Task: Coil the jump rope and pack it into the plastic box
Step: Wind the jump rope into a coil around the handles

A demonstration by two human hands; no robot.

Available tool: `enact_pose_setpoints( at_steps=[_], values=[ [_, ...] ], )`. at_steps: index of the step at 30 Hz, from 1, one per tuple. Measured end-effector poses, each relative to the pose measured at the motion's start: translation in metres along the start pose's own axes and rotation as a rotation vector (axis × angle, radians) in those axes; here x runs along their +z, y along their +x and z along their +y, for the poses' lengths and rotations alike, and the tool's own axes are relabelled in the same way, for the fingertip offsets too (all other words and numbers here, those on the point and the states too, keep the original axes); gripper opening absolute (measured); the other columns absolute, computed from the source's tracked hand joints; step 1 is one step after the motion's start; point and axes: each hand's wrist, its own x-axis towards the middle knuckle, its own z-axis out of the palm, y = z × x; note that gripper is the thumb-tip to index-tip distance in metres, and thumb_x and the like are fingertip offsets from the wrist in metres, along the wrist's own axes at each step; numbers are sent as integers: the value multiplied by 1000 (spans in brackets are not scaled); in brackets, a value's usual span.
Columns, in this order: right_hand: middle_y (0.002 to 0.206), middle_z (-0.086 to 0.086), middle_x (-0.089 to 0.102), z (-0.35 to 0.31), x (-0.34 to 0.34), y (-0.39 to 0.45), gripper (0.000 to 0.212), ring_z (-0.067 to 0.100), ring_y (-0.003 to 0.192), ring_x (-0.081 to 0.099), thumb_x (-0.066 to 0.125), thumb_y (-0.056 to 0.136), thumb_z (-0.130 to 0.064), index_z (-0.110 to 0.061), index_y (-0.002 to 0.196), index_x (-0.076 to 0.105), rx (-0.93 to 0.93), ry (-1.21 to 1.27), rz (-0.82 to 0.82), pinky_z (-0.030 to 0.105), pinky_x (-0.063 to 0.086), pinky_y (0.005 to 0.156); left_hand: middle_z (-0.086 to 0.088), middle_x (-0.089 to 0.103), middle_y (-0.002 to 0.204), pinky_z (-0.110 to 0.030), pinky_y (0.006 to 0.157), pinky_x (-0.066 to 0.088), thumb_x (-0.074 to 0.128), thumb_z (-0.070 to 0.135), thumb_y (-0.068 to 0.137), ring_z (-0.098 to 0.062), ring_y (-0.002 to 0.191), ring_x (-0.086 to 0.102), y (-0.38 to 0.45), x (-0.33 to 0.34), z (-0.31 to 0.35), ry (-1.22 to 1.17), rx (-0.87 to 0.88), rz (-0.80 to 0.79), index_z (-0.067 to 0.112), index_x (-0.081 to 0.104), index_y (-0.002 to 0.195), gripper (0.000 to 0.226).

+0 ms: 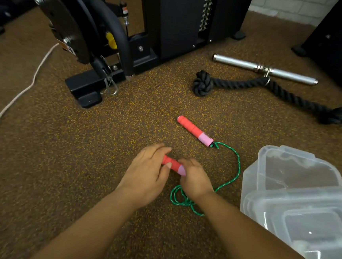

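At the far left of the frame I see a white cord (16,95) trailing across the speckled brown floor (59,161). Right of it, in the upper left and upper middle, stands a black weight machine (176,16) with a round black plate (62,16) and a yellow knob (111,40).

Just below the middle of the frame, my left hand (147,174) grips the red end of a jump rope handle (173,165), thumb across its near side and fingers curved over the top. My right hand (194,179) is just beside it, curled around the pink end of the same handle where the rope leaves it; I cannot tell exactly what its fingertips pinch.

The green rope (236,168) lies in loose loops on the floor below my right wrist, then arcs up and right to the second red and pink handle (194,131), which lies free on the floor just above the hands, slanting from upper left to lower right.

Further up and right lies a thick black knotted rope (242,85), clipped to a short silver bar (264,69).

At the lower right sits the clear plastic box (286,170), open, with nothing of the jump rope in it. Its clear lid (303,213) lies overlapping its near edge.
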Motion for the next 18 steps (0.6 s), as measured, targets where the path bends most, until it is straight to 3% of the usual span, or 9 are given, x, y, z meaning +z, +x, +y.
enact_pose_setpoints(
  at_steps=[4, 8, 14, 18],
  values=[
    [126, 11, 57, -13, -21, -18, 55, 30, 118, 51, 49, 77, 0, -17, 129, 53, -64, 36, -11, 37, 39, 105, -5, 45, 142, -28, 114, 19, 27, 44, 87, -19, 135, 34, 4, -8, 13, 37, 30, 5, 16, 44, 137, 60],
    [110, 12, 62, -31, -64, -42, 45, 33, 105, 57, 51, 79, -9, -21, 122, 57, -123, 40, 15, 41, 47, 90, -6, 43, 143, -25, 112, 15, 33, 34, 93, -20, 135, 32, 4, -28, 31, 39, 62, 27, 15, 43, 137, 50],
    [109, 7, 66, -57, -154, -94, 35, 26, 99, 61, 57, 82, -12, -20, 116, 61, -137, 48, 72, 32, 44, 79, -3, 46, 140, -26, 112, 17, 35, 27, 99, -19, 134, 34, 8, -82, 72, 9, 124, 104, 16, 45, 136, 40],
    [108, 1, 49, -71, -212, -129, 43, 16, 99, 54, 62, 82, -13, -23, 124, 60, -170, 30, -4, 8, 37, 74, 1, 55, 127, -30, 103, 33, 31, 33, 100, -16, 121, 46, 2, -125, 112, -119, 96, 76, 19, 56, 127, 39]
  ],
)
